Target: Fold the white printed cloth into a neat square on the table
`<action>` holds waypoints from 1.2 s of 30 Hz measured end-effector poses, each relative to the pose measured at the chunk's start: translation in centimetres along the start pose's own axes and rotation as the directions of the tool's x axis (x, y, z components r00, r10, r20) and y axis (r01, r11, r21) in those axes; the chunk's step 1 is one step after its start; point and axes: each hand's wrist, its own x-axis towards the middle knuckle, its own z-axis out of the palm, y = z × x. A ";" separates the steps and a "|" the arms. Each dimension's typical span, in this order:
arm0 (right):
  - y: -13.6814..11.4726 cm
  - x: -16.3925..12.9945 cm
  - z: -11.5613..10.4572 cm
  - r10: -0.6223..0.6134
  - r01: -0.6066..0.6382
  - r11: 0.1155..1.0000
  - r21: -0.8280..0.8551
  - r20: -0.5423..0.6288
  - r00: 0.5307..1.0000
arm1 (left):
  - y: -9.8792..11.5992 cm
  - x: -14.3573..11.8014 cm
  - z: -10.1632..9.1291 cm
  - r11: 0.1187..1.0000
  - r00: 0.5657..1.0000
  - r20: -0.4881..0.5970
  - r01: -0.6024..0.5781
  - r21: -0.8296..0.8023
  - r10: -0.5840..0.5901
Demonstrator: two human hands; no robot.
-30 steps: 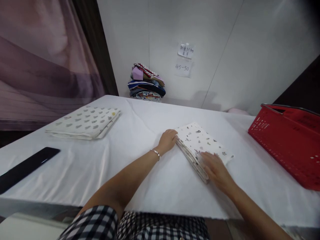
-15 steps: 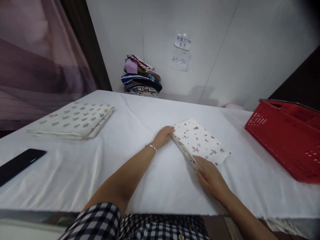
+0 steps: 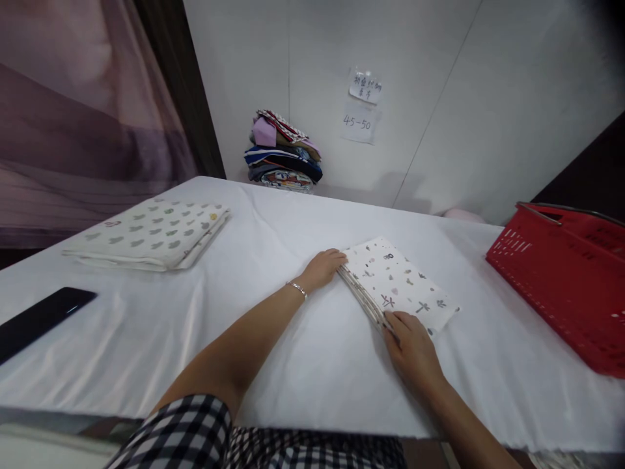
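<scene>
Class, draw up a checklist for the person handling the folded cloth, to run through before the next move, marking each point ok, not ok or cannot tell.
1. Left hand touching the folded cloth at its far-left corner: ok.
2. Right hand has a grip on the near corner: ok, fingers over the top.
3. Underside of the folded cloth lying flat: cannot tell, it is hidden.
4. White table covering free of wrinkles: not ok, creases show on the left.
5. Red basket apart from the folded cloth: ok, it stands to the right.
6. Black phone apart from both hands: ok, it lies at the left.
</scene>
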 end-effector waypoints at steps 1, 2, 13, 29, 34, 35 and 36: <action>0.0 -0.1 0.1 0.000 0.000 1.000 -0.003 -0.005 1.000 | 0.0 0.1 -0.2 1.000 1.000 0.017 -0.017 0.012 0.016; 0.0 -0.1 0.2 0.002 -0.002 1.000 -0.005 -0.009 1.000 | -0.1 0.2 -0.4 0.999 0.999 0.034 -0.034 0.023 0.034; 0.4 -0.6 0.9 -0.039 0.042 0.999 0.033 -0.098 0.994 | -0.3 1.4 -1.3 0.974 0.983 0.145 -0.140 0.181 0.114; 0.4 -0.7 1.1 -0.058 0.060 0.998 0.017 -0.089 0.994 | 0.8 0.6 -1.4 0.995 0.997 0.074 -0.018 0.097 0.011; 0.5 -0.7 1.3 -0.070 0.070 0.998 -0.001 -0.103 0.992 | 2.6 0.0 -0.4 0.995 0.993 0.068 -0.096 0.034 0.094; 0.5 -0.7 1.3 -0.070 0.070 0.998 -0.004 -0.102 0.992 | 2.6 -0.1 0.0 0.994 0.990 0.087 -0.110 0.021 0.108; 0.5 -0.7 1.3 -0.070 0.070 0.998 -0.007 -0.099 0.993 | 2.5 -0.2 0.5 0.994 0.989 0.105 -0.110 0.011 0.108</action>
